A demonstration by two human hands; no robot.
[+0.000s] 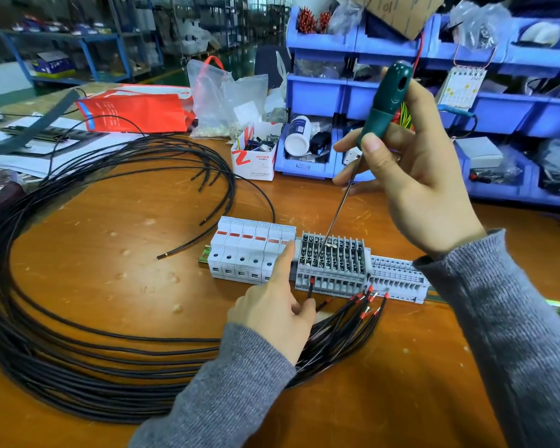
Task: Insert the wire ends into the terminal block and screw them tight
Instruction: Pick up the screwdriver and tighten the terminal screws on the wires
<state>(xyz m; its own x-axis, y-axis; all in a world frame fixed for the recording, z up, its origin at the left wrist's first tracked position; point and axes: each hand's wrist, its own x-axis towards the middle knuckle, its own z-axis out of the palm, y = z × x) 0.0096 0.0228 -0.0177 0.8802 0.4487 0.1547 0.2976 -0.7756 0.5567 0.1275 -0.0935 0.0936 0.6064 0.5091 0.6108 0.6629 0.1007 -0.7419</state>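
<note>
Head view: the grey terminal block (332, 265) sits on the wooden desk (110, 260), and everything below is placed from it. Your right hand (411, 176) is raised above it, fingers (374, 148) closed around the green screwdriver (383, 105), whose thin shaft slants down to the block's top screws. Your left hand (272, 313) is just in front and to its left, fingers pinching a black wire (310, 291) whose red-sleeved end stands in a front slot, index finger lying along the white fuse holders (249, 253) adjoining the block's left side. More red-tipped wire ends (366, 305) lie loose just in front.
</note>
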